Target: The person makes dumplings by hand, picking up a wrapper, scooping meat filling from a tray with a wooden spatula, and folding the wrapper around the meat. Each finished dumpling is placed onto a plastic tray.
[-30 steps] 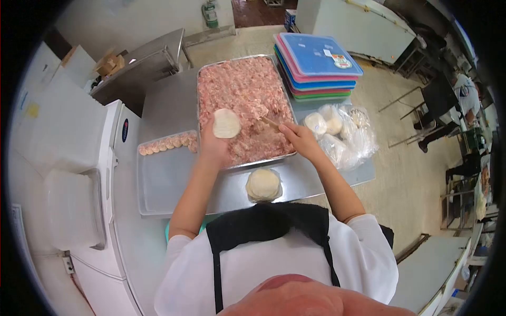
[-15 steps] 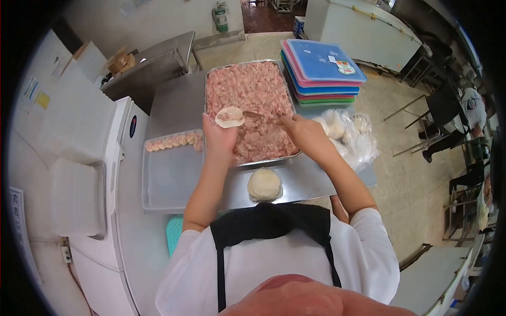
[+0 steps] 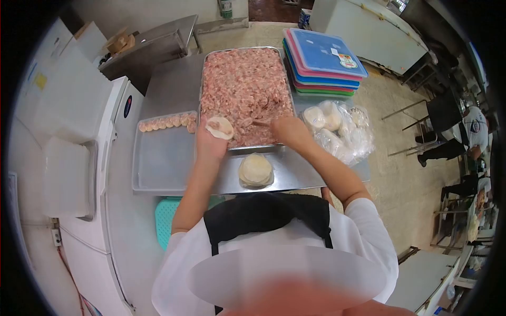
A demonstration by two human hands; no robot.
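A round dough wrapper with a little meat on it lies in my left hand, by the lower left corner of the large metal tray. Ground meat fills that tray. My right hand is closed around a thin spreading tool, whose end touches the meat. Below the tray sits a stack of round wrappers. On the left, a row of filled dumplings lines the top of a clear plastic tray.
Coloured lids are stacked at the back right, above plastic bags of wrappers. A teal basket is under the table's left edge. White fridges stand at the left. Another person is beside a black chair at the far right.
My right hand has moved down and left, and the tool now reaches into the meat rather than toward the wrapper. The view has shifted slightly.
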